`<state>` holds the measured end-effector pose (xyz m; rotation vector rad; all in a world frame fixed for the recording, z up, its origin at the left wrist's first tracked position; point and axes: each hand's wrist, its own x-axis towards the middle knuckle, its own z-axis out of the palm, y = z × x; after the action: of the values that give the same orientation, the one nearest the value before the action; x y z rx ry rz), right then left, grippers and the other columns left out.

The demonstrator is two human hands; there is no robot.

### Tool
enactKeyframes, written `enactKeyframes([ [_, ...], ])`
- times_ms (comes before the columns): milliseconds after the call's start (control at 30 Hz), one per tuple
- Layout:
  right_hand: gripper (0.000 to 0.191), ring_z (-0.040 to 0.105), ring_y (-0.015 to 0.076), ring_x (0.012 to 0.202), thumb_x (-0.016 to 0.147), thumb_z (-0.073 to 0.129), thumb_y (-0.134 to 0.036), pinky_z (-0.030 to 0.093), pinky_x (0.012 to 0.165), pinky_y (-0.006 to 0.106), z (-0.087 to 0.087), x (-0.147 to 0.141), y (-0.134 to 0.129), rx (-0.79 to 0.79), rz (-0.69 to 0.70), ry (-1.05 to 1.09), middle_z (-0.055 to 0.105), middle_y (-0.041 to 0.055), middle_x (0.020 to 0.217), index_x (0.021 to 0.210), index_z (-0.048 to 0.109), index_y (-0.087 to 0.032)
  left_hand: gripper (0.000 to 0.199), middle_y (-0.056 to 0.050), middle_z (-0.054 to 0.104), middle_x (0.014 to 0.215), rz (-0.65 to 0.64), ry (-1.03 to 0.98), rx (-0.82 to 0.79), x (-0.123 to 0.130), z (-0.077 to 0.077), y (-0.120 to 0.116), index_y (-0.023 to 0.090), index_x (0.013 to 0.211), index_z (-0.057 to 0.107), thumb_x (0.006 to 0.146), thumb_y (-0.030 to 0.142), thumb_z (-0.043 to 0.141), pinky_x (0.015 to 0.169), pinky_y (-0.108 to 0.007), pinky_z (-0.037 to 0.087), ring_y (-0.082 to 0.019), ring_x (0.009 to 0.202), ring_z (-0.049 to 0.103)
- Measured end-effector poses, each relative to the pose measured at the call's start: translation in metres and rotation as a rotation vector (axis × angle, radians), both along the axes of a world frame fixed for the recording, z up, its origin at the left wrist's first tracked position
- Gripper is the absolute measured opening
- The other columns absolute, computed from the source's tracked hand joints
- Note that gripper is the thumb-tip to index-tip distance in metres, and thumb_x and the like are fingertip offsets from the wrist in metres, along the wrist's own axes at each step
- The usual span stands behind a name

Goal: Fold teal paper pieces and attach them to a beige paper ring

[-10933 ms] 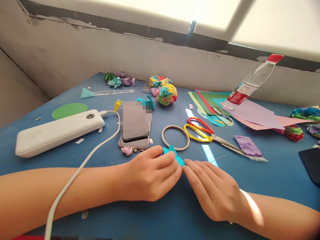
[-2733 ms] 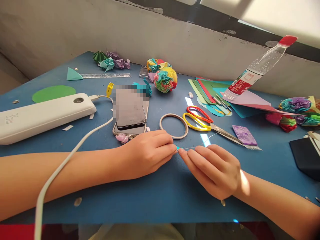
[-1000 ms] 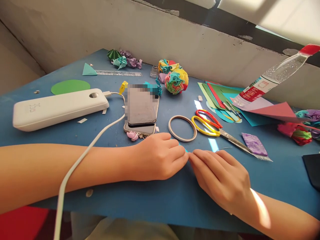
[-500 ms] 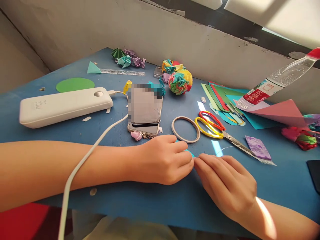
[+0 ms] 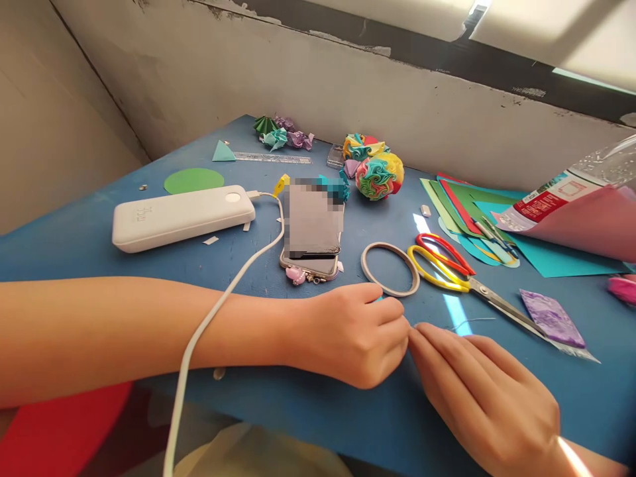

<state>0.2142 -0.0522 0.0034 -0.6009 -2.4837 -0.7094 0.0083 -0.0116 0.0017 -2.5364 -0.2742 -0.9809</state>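
My left hand (image 5: 355,334) is closed, its back toward me, on a small piece of blue paper (image 5: 380,299); only a sliver of it shows past the knuckles. Close by on the right, my right hand (image 5: 489,387) is pinched, with its fingertips almost meeting the left ones. What those fingertips hold is hidden. A thin pale thread (image 5: 474,321) lies just beyond the right fingers. Ahead of the hands are a roll of tape (image 5: 364,268) and scissors (image 5: 444,271) with red and yellow handles.
A white cable (image 5: 209,318) crosses my left forearm from a power bank (image 5: 183,218). Two stacked phones (image 5: 313,225) lie mid-table. Behind are folded-paper balls (image 5: 380,177) and a ruler (image 5: 273,158). Right: coloured paper sheets (image 5: 561,255), a bottle (image 5: 551,192), a purple packet (image 5: 551,318).
The view has shifted, so the table and things on it sit differently in frame. Less of the blue paper shows at my left hand. Both hands keep their closed grip, fingertips near each other.
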Motion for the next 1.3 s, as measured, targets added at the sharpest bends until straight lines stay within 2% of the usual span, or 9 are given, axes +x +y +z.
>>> enactKeyframes([
  [167,0.016,0.067,0.0259,0.074,0.081,0.055,0.002,0.047,0.068,0.040,0.0041,-0.0041,-0.0022,0.054,-0.038,-0.068,0.071,0.0171,0.085,0.096,0.062,-0.001,0.024,-0.002,0.045,0.058,-0.011,0.006,-0.055,0.0004,0.0021,0.0012,0.009,0.063,0.060,0.085,0.007,0.050,0.046,-0.029,0.028,-0.014,0.054,0.044],
  [333,0.016,0.064,0.0251,0.067,0.081,0.053,0.002,0.045,0.061,0.039,0.0032,-0.0059,-0.0012,0.009,-0.079,-0.023,0.069,0.0178,0.082,0.095,0.061,-0.002,0.028,-0.002,0.043,0.056,-0.002,0.049,-0.049,0.0036,0.0043,-0.0005,0.009,0.062,0.059,0.085,0.006,0.044,0.044,-0.028,0.028,-0.014,0.052,0.043],
  [500,0.017,0.064,0.0263,0.072,0.083,0.051,-0.001,0.046,0.065,0.040,0.0000,-0.0042,-0.0002,-0.061,-0.074,-0.019,0.069,0.0189,0.086,0.097,0.060,-0.002,0.028,-0.001,0.039,0.053,-0.007,0.080,-0.008,0.0067,0.0051,-0.0031,0.010,0.057,0.057,0.082,0.004,0.045,0.042,-0.029,0.024,-0.014,0.049,0.040],
  [833,0.019,0.065,0.0283,0.078,0.085,0.050,-0.004,0.045,0.067,0.041,0.0025,-0.0015,-0.0010,-0.042,-0.003,-0.019,0.071,0.0184,0.090,0.099,0.062,-0.002,0.029,-0.002,0.042,0.055,-0.006,0.105,-0.083,0.0000,0.0046,-0.0014,0.010,0.058,0.055,0.084,0.004,0.045,0.045,-0.029,0.026,-0.014,0.051,0.043],
  [1100,0.016,0.068,0.0264,0.076,0.085,0.052,-0.002,0.047,0.070,0.040,0.0011,-0.0021,-0.0032,-0.032,-0.043,-0.049,0.071,0.0171,0.090,0.098,0.062,-0.001,0.026,-0.002,0.044,0.057,0.003,0.120,-0.093,-0.0002,0.0048,-0.0009,0.010,0.060,0.057,0.085,0.006,0.048,0.045,-0.030,0.026,-0.015,0.053,0.044],
  [1300,0.014,0.068,0.0260,0.074,0.084,0.052,0.000,0.046,0.069,0.039,0.0014,-0.0040,-0.0027,-0.036,-0.052,-0.049,0.071,0.0177,0.086,0.094,0.062,0.000,0.026,-0.003,0.048,0.061,0.061,0.132,-0.140,0.0016,0.0044,0.0001,0.011,0.065,0.059,0.086,0.007,0.046,0.047,-0.030,0.029,-0.016,0.058,0.046],
])
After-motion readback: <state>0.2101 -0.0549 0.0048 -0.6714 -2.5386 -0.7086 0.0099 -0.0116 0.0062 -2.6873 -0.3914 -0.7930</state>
